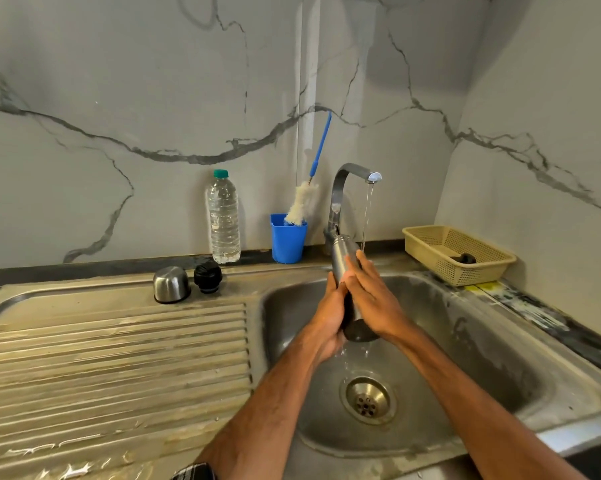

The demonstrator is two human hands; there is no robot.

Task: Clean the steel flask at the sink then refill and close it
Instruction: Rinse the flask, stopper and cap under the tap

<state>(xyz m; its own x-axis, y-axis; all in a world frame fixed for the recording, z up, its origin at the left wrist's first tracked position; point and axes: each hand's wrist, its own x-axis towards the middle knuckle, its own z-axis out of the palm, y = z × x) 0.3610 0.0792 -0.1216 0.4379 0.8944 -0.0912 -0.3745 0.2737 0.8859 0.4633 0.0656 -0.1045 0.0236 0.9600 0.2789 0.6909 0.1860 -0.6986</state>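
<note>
The steel flask is held tilted over the sink basin, its black base towards me and its neck up by the tap. My left hand grips its lower body from the left. My right hand lies over its right side, fingers nearly straight along the steel. A thin stream of water falls from the tap onto my right fingers and drips off below. The steel cup lid and the black stopper stand on the drainboard.
A clear water bottle with a green cap and a blue cup holding a bottle brush stand against the marble wall. A beige basket sits at the right. The ribbed drainboard lies left of the basin, the drain below my hands.
</note>
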